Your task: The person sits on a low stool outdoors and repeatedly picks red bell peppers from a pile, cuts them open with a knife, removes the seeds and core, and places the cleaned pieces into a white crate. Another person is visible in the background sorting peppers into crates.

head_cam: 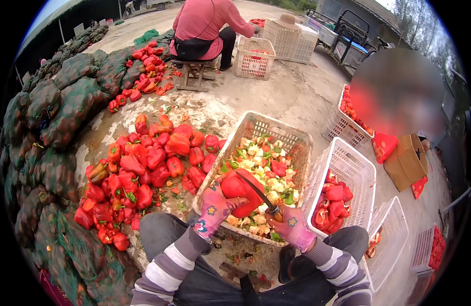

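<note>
My left hand (214, 208), in a pink flowered glove with bare fingertips, grips a large red bell pepper (235, 191). A knife (256, 189) with a dark curved blade is in my right hand (291, 223), its blade lying close over the pepper's right side; whether it touches is unclear. Both hands are above a dirty plastic crate (305, 153) of pepper cores, seeds and green stems (262, 157). To my right, a white crate (354, 153) holds cut red pepper pieces (335, 202). Whole red peppers (143, 164) lie heaped on the ground at my left.
Stuffed green mesh sacks (73, 103) line the left side. Ahead, a person in a pink shirt (205, 26) sits on a wooden stool (191, 74) beside a crate (254, 63). Another white crate (390, 237) and a cardboard box (405, 160) stand right; a three-wheeled cart (342, 42) is behind.
</note>
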The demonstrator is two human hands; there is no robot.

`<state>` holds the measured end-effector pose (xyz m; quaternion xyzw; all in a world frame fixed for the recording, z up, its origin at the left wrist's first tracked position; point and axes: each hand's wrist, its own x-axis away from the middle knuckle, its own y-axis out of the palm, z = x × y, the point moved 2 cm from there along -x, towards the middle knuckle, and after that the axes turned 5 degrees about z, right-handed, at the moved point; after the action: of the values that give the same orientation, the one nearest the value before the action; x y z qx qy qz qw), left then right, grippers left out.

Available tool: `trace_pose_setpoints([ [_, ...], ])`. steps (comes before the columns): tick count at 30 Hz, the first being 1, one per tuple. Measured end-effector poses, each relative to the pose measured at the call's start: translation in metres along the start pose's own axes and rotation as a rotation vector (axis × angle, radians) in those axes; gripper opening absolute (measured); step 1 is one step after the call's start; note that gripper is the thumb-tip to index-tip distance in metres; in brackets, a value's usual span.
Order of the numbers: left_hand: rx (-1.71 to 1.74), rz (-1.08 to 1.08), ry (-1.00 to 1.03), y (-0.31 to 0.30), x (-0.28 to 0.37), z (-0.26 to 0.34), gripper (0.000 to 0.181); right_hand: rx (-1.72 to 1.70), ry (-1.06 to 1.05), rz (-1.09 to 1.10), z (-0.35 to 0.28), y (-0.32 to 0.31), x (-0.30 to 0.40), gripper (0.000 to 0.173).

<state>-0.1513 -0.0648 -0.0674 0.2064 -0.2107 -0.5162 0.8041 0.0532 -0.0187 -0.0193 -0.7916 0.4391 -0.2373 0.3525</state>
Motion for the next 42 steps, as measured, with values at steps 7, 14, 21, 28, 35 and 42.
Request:
trace_pose_setpoints([
  [7,-0.17,-0.045,0.248,-0.061,-0.023,-0.04,0.015,0.193,-0.041,-0.024,0.027,0.02,0.014,0.031],
  [14,-0.014,-0.004,0.419,-0.076,-0.039,-0.05,0.017,0.006,0.041,-0.119,0.058,-0.011,0.024,0.031],
  [21,-0.213,0.318,0.248,-0.012,-0.004,0.012,0.023,-0.162,0.114,-0.259,0.038,-0.081,-0.005,0.024],
  [28,-0.31,-0.126,0.021,0.023,0.013,-0.003,0.038,-0.318,0.033,-0.063,-0.003,-0.061,-0.039,0.043],
  [35,-0.641,-0.404,-0.01,0.031,0.012,-0.008,0.065,-0.409,-0.178,-0.353,0.011,-0.035,-0.042,0.06],
  [42,-0.463,-0.353,-0.1,0.047,0.022,-0.005,0.077,-0.5,0.057,-0.369,0.009,-0.035,-0.034,0.056],
])
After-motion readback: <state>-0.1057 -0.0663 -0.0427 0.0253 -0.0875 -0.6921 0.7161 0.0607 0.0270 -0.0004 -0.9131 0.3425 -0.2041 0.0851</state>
